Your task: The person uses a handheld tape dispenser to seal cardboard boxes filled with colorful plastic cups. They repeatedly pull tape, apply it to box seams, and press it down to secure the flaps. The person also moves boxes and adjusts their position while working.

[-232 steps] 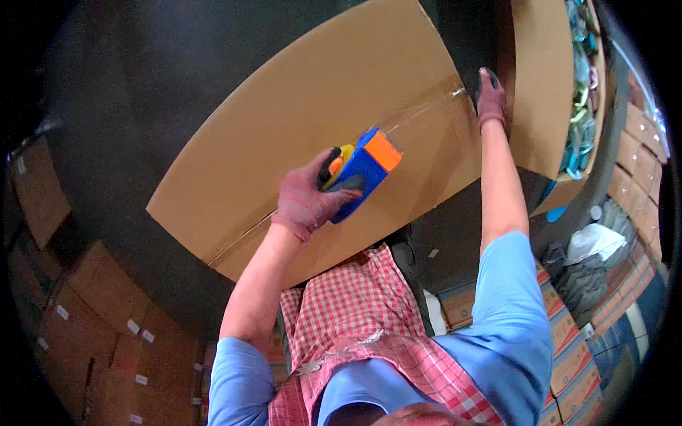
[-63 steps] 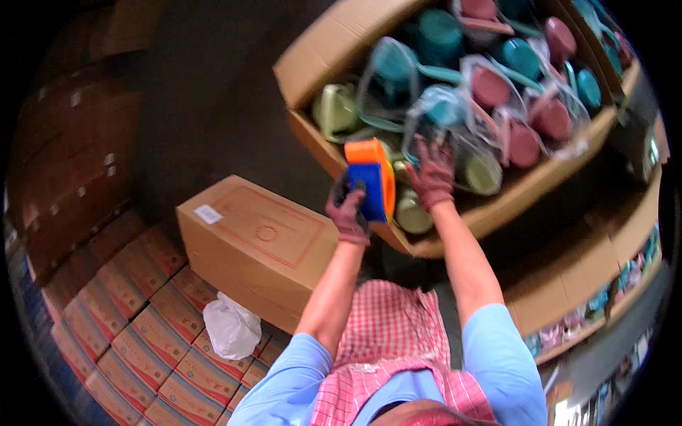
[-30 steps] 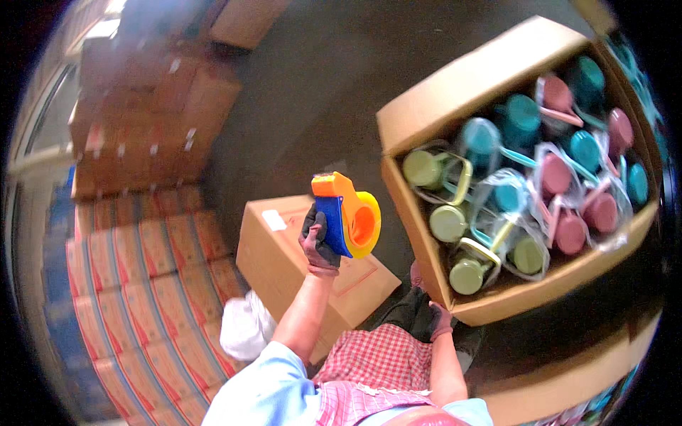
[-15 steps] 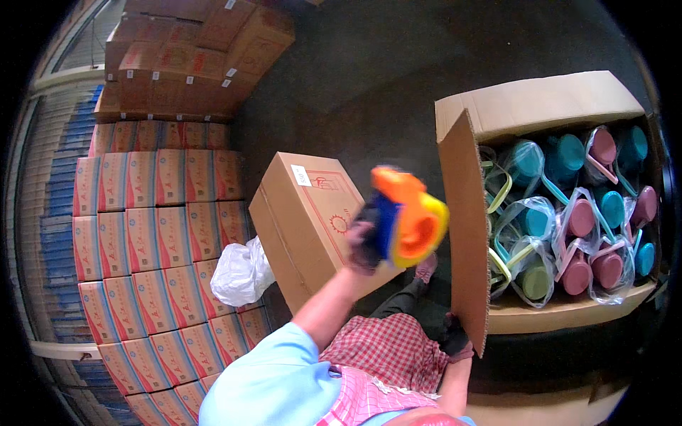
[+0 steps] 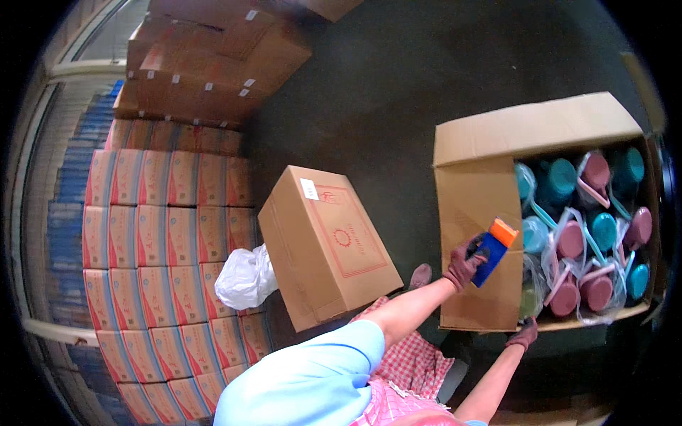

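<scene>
A hand-held tape dispenser point(image 5: 494, 250), blue with an orange end, is gripped by my gloved left hand point(image 5: 465, 265). It lies over the inner flap point(image 5: 477, 192) of a large open carton point(image 5: 483, 143). That flap is folded inward and covers the carton's left end. My gloved right hand point(image 5: 524, 334) is at the flap's near corner, its fingers curled on the edge. Inside the carton sit several teal cups point(image 5: 561, 177), pink cups point(image 5: 565, 296) and a green cup point(image 5: 529, 299), many in clear plastic bags. Cups under the flap are hidden.
To the left stands a closed cardboard carton point(image 5: 305, 259), with a white plastic bag point(image 5: 245, 278) beside it. Stacked printed boxes point(image 5: 153, 234) line the left side. Larger cartons point(image 5: 213, 78) are piled at the far left. The carton's far flap point(image 5: 540, 121) stands outward.
My left hand has carried the tape dispenser rightward to the open carton. The carton's left flap, upright before, is now folded inward over the cups, and my right hand has moved right with it.
</scene>
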Action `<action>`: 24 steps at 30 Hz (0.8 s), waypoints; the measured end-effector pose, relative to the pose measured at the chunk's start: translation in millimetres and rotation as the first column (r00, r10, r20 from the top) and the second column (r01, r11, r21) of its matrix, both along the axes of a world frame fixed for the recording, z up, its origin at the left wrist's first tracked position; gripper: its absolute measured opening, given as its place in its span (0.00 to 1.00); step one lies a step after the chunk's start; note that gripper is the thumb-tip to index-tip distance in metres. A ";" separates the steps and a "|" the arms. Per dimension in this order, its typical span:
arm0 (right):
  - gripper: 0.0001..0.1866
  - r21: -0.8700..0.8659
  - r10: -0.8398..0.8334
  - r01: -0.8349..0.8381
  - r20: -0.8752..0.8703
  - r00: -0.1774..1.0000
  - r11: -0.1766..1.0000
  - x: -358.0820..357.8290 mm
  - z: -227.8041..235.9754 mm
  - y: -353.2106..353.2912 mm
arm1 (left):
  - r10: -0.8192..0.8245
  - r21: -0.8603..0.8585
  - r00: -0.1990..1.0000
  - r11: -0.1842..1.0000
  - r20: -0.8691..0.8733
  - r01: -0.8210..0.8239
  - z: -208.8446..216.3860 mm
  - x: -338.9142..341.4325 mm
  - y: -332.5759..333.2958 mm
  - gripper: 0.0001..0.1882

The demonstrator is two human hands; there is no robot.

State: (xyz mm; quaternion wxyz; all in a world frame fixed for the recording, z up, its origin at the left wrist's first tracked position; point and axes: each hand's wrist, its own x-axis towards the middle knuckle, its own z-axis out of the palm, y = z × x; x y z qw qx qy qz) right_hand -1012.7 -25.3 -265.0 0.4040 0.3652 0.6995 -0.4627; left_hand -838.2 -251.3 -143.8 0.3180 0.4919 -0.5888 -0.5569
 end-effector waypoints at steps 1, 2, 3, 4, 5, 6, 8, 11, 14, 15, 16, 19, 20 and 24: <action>0.21 -0.120 -0.076 0.080 0.041 0.996 0.990 2.2 -4.2 9.7 | -0.053 -0.032 0.998 0.998 0.029 0.054 -1.4 -0.5 -2.1 0.30; 0.21 -0.230 -0.144 0.161 0.089 0.986 0.960 3.5 -13.2 23.2 | -0.036 -0.005 0.999 0.999 0.025 0.037 -2.9 -2.8 0.0 0.33; 0.19 -0.210 -0.074 0.099 0.122 0.990 0.973 9.5 32.5 3.8 | -0.039 0.007 0.999 0.999 -0.006 0.039 2.1 1.4 -0.4 0.35; 0.19 -0.187 -0.085 0.106 0.120 0.989 0.977 6.7 28.1 9.7 | -0.066 0.011 0.996 0.998 -0.053 0.067 8.6 -2.0 -2.8 0.37; 0.20 -0.239 -0.031 0.065 0.141 0.989 0.969 -6.2 -10.5 41.3 | -0.082 0.018 0.993 0.996 -0.086 0.084 4.3 -3.0 -0.2 0.38; 0.21 -0.291 0.023 0.027 0.167 0.986 0.956 -12.2 -49.7 66.7 | -0.099 0.024 0.989 0.994 -0.112 0.102 1.3 -0.8 2.2 0.39; 0.23 0.075 0.263 -0.275 0.140 0.955 0.958 -5.0 19.5 17.2 | -0.124 0.145 0.976 0.978 -0.182 0.151 7.5 12.4 -0.5 0.43; 0.22 -0.051 0.088 -0.089 -0.040 0.995 0.995 4.5 -4.7 36.0 | -0.225 0.155 0.952 0.954 -0.206 0.258 17.5 16.9 -20.5 0.43; 0.20 0.094 0.415 -0.408 -0.073 0.907 0.908 30.5 1.0 42.4 | -0.345 0.170 0.923 0.912 -0.171 0.372 27.3 46.4 -49.8 0.42; 0.19 0.114 0.514 -0.503 -0.091 0.853 0.856 42.8 0.5 39.5 | -0.363 0.174 0.915 0.903 -0.174 0.392 30.9 52.9 -60.4 0.41; 0.19 0.042 0.354 -0.352 -0.092 0.931 0.935 60.2 5.3 22.3 | -0.388 0.169 0.905 0.894 -0.177 0.416 34.6 53.2 -72.9 0.40; 0.22 -0.003 -0.171 0.171 0.013 0.985 0.985 141.2 82.7 -74.4 | -0.419 0.134 0.860 0.872 -0.292 0.470 14.9 66.9 -110.8 0.41; 0.23 -0.172 -0.091 0.099 0.055 0.994 0.980 164.6 62.0 -71.8 | -0.428 0.098 0.893 0.891 -0.140 0.443 9.5 73.8 -124.1 0.37; 0.21 0.058 -0.153 0.161 -0.122 0.981 0.985 276.2 -4.6 -97.0 | -0.326 0.020 0.906 0.943 0.270 0.334 32.7 88.3 -170.5 0.28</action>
